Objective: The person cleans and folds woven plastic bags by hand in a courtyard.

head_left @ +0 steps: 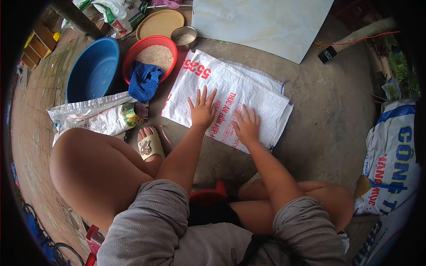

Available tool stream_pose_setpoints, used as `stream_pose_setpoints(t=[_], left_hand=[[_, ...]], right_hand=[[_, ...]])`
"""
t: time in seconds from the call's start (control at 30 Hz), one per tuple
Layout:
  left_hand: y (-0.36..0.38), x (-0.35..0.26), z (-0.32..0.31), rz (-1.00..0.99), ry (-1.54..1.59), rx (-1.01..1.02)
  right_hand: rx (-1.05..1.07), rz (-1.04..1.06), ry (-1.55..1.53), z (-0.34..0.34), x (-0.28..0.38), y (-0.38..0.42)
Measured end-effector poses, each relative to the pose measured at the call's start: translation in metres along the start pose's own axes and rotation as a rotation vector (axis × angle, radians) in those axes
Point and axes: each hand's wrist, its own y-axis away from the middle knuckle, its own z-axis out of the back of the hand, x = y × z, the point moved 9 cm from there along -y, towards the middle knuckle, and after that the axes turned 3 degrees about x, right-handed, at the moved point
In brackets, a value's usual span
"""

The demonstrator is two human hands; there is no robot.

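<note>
Head view: clock directions run from the middle of the white sack (262, 95), with twelve at the top of the picture.
White sack: lying flat on the concrete floor (317, 133), in front of the seated person; red print, layered edges out of line at its right side.
Left hand (203, 111): open, palm down, fingers spread—resting on the sack towards eight o'clock, gripping nothing.
Right hand (248, 127): open too, fingers spread, laid on the sack between four and five o'clock, near its close edge.
Red basin (126, 60): ten o'clock, holding pale grain (156, 57).
Blue cloth (145, 83): between nine and ten, draped over the basin's near rim.
Blue tub (91, 71): between nine and ten, beyond the basin.
Steel bowl (184, 41): eleven o'clock, just beside the basin, some grain inside.
Tan tray (160, 23): between ten and eleven, behind the basin.
Pale board (262, 26): one o'clock, past the sack's far edge.
Black gadget (327, 54): two o'clock, near the end of a pole (366, 34).
Folded sack (95, 116): nine o'clock, next to the person's knee.
Large sack (390, 155): between three and four, blue and red lettering—well apart from the hands.
Slipper (151, 144): eight o'clock, on a foot.
</note>
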Motion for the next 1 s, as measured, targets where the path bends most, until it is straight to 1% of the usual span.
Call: stream_pose_setpoints(t=[0.03, 0.07, 0.1, 0.13, 0.17, 0.27, 0.37, 0.43, 0.53, 0.57, 0.67, 0.7, 0.77, 0.8, 0.87, 0.9, 0.97, 1.0], left_hand=[[-0.005, -0.012, 0.0, -0.066, 0.058, -0.008], [-0.008, -0.024, -0.007, -0.11, 0.083, 0.044], [-0.009, -0.034, -0.01, -0.111, 0.081, 0.049], [-0.007, -0.051, -0.019, -0.161, 0.046, 0.126], [-0.003, -0.064, -0.028, -0.211, 0.011, 0.202], [0.018, -0.081, -0.059, -0.285, -0.035, 0.324], [0.033, -0.075, -0.077, -0.326, -0.062, 0.296], [0.031, -0.071, -0.07, -0.318, -0.073, 0.3], [0.015, -0.047, -0.064, -0.153, -0.115, 0.272], [0.011, -0.042, -0.063, -0.155, -0.115, 0.275], [0.005, -0.016, -0.052, -0.044, -0.108, 0.304], [0.003, -0.011, -0.051, -0.047, -0.104, 0.301], [0.0, 0.019, -0.043, 0.166, -0.119, 0.228], [-0.001, 0.024, -0.04, 0.164, -0.117, 0.225], [-0.006, 0.044, -0.025, 0.25, -0.097, 0.168], [-0.01, 0.053, -0.022, 0.248, -0.101, 0.161], [-0.012, 0.087, 0.007, 0.393, 0.007, -0.127], [-0.006, 0.107, 0.027, 0.512, -0.013, -0.274]], right_hand=[[-0.072, -0.232, 0.169, 0.01, -0.02, 0.001], [-0.071, -0.235, 0.167, 0.01, -0.024, -0.001], [0.031, -0.419, 0.146, 0.002, -0.047, 0.002], [0.136, -0.6, 0.123, -0.007, -0.068, 0.011], [0.14, -0.601, 0.12, -0.01, -0.071, 0.013], [0.447, -0.592, 0.108, -0.045, -0.079, 0.019], [0.486, -0.593, 0.062, -0.056, -0.081, 0.017], [0.523, -0.593, 0.04, -0.056, -0.082, 0.016], [0.545, -0.611, 0.045, -0.055, -0.079, 0.015], [0.557, -0.616, 0.037, -0.055, -0.079, 0.015], [0.587, -0.623, 0.022, -0.056, -0.079, 0.015], [0.602, -0.626, 0.014, -0.056, -0.08, 0.014], [0.639, -0.628, 0.012, -0.056, -0.081, 0.013], [0.676, -0.626, 0.004, -0.057, -0.081, 0.014], [0.703, -0.625, -0.006, -0.055, -0.081, 0.013], [0.735, -0.623, -0.017, -0.056, -0.08, 0.014], [0.752, -0.613, -0.016, -0.055, -0.08, 0.014], [0.773, -0.607, -0.009, -0.055, -0.079, 0.014]])
